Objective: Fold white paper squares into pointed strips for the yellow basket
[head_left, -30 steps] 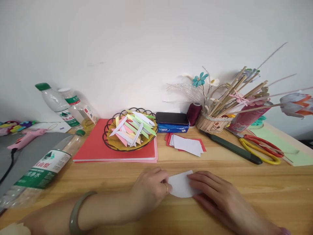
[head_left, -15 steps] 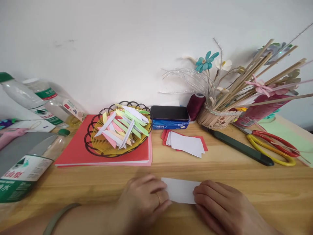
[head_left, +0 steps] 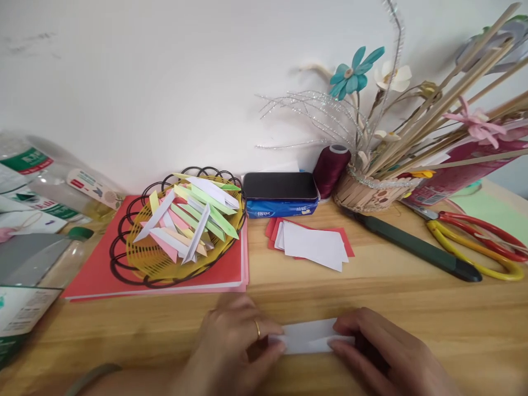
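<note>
Both hands sit at the bottom centre of the frame, pressing 1 narrow white paper strip (head_left: 308, 336) flat on the desk (head_left: 433, 308). The left hand (head_left: 235, 346), a ring on 1 finger, has its fingertips curled down onto the strip's left end; the right hand (head_left: 379, 352) pins the right end with its fingertips. Neither is closed around the paper; each lies on top of it, the 2 held a little apart with the strip showing between them.

Going down in size: a red paper pad (head_left: 103, 264) lies at middle left under a yellow wire basket (head_left: 140, 258) heaped with folded paper slips (head_left: 193, 217) in white, pink and green. A clothespin holder (head_left: 363, 195) of sticks and paper flowers stands at upper right, with a dark green cutter (head_left: 416, 247) and scissors (head_left: 474, 242) before it. A small stack of cut sheets (head_left: 315, 245), white over red, lies above the hands.

Judging by the long flat shape, a lengthwise fold is being creased. The next move likely calls for even fingertip pressure run along the edge, keeping both ends aligned.
</note>
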A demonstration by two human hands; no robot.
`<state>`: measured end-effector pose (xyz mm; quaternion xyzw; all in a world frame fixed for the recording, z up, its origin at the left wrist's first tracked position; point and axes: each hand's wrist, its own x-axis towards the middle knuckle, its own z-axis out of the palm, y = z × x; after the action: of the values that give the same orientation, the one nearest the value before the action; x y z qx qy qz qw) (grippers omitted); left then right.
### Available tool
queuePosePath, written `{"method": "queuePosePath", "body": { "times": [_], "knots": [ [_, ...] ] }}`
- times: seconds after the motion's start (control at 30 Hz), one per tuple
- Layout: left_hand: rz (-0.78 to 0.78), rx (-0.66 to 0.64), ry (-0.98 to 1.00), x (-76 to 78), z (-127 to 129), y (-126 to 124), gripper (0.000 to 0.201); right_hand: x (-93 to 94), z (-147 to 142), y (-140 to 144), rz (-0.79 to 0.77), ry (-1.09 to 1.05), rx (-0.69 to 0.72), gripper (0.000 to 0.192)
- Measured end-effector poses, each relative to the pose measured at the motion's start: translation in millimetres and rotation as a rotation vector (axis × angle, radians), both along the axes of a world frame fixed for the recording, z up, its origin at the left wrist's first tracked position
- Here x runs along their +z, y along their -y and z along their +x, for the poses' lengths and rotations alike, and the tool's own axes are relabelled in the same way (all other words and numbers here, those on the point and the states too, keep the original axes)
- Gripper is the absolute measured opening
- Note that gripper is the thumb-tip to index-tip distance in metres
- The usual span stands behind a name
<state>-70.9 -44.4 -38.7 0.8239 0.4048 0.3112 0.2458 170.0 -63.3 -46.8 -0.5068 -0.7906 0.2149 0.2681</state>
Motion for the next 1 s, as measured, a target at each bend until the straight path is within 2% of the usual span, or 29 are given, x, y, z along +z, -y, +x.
{"method": "queuePosePath", "body": {
  "times": [0.27,0.63,0.8,1.0],
  "knots": [
    [0.015,-0.030,-0.030,2.4,0.2,-0.4,0.016,-2.9,1.1,-0.4,-0.007,0.025,-0.036,0.007],
    [-0.070,0.090,-0.214,-5.0,-2.2,3.1,0.006,-6.5,-10.8,0.0,0.191,0.263,-0.105,0.017],
    [0.032,0.082,-0.243,-4.8,-0.7,-0.2,0.008,-7.0,-14.1,1.6,0.189,0.285,-0.108,0.017],
    [0.082,0.062,-0.270,-2.3,-1.2,-3.1,0.011,-4.5,-15.7,1.2,0.174,0.269,-0.119,0.016]
  ]
}}
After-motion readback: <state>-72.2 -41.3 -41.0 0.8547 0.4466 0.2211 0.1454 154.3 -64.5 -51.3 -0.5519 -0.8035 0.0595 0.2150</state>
